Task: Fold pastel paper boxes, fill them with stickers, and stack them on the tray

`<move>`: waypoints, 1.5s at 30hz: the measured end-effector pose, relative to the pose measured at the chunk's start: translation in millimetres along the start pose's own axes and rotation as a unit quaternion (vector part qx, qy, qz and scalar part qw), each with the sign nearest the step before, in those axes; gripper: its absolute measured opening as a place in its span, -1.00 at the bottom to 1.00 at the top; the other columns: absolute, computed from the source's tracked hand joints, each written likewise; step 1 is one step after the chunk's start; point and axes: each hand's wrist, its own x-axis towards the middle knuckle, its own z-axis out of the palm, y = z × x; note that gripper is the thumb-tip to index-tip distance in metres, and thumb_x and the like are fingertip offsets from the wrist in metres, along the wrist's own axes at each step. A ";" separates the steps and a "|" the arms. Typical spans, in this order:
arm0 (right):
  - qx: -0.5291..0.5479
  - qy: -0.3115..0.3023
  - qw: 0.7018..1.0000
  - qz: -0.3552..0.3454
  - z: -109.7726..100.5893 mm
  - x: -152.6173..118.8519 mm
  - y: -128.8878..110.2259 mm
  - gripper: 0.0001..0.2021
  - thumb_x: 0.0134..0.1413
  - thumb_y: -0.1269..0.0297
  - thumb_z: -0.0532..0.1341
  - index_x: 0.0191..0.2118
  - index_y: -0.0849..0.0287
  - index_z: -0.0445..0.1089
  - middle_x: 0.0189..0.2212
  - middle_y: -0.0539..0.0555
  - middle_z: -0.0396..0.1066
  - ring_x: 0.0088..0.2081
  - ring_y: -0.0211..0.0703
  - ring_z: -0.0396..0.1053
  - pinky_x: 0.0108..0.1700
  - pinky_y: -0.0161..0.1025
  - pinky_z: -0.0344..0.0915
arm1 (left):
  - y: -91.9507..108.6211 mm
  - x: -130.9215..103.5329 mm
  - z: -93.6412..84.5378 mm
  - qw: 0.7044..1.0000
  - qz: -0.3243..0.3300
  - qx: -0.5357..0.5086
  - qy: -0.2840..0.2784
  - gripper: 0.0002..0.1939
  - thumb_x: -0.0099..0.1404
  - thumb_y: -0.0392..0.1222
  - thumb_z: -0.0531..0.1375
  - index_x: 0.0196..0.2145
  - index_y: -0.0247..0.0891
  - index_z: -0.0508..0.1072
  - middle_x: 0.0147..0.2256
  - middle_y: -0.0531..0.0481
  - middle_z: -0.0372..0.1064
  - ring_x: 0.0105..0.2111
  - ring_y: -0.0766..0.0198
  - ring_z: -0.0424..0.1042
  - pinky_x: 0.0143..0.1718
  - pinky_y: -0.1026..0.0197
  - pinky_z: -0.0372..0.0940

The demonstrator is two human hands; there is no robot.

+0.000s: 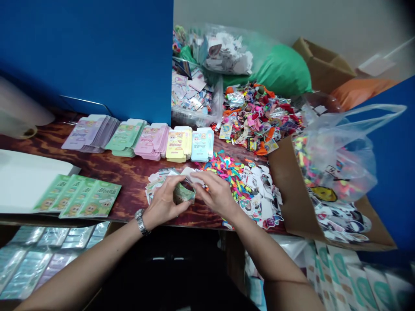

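My left hand (165,198) is wrapped around a small green paper box (183,193), its thumb underneath and its fingers over the far side. The top of the box is open, and a whitish flap (189,172) stands up at its far edge. My right hand (218,192) has its fingers closed at the flap and the right rim of the box. Whether anything small is between those fingers is hidden. Under and behind my left hand lies a pile of printed cards or stickers (152,185). Colourful small pieces (227,168) are heaped just beyond my right hand.
Stacks of flat boxes in purple (86,134), green (125,138), pink (151,140), yellow (177,144) and blue (201,144) line the back. Green finished-looking packs (97,198) overlap at left. White stickers (261,194) and an open carton (285,185) are at right, small toys (256,112) behind.
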 end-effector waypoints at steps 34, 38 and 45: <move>0.070 0.021 0.997 -0.004 56.1 -11.5 -27.2 -0.45 0.31 0.43 0.09 0.36 0.00 0.07 0.09 0.13 0.43 0.10 -0.09 0.42 0.14 -0.08 0.41 | 12.1 -26.5 -58.3 0.936 -0.084 0.322 -0.117 -0.11 0.33 0.10 0.08 0.41 -0.16 -0.33 -0.10 -0.22 0.30 -0.17 -0.02 0.40 -0.21 0.04 0.37; 0.068 0.017 0.997 -0.019 58.7 1.6 -22.3 -0.51 0.28 0.42 0.13 0.28 0.03 0.20 0.05 0.16 0.44 0.08 -0.04 0.41 0.12 -0.02 0.39 | -6.8 -51.2 -90.4 0.881 -0.158 0.436 -0.089 -0.19 0.30 0.10 0.14 0.38 -0.18 -0.05 -0.10 -0.31 0.34 -0.03 -0.27 0.33 0.01 -0.31 0.23; 0.073 -0.003 0.997 -0.037 60.8 0.5 -18.9 -0.51 0.27 0.44 0.13 0.27 0.01 0.22 0.04 0.14 0.45 0.06 -0.04 0.40 0.08 -0.03 0.40 | -38.4 -55.4 -110.1 0.879 -0.161 0.446 -0.044 -0.24 0.28 0.18 0.14 0.29 -0.31 0.16 0.21 -0.47 0.14 0.20 -0.47 0.09 0.12 -0.50 0.00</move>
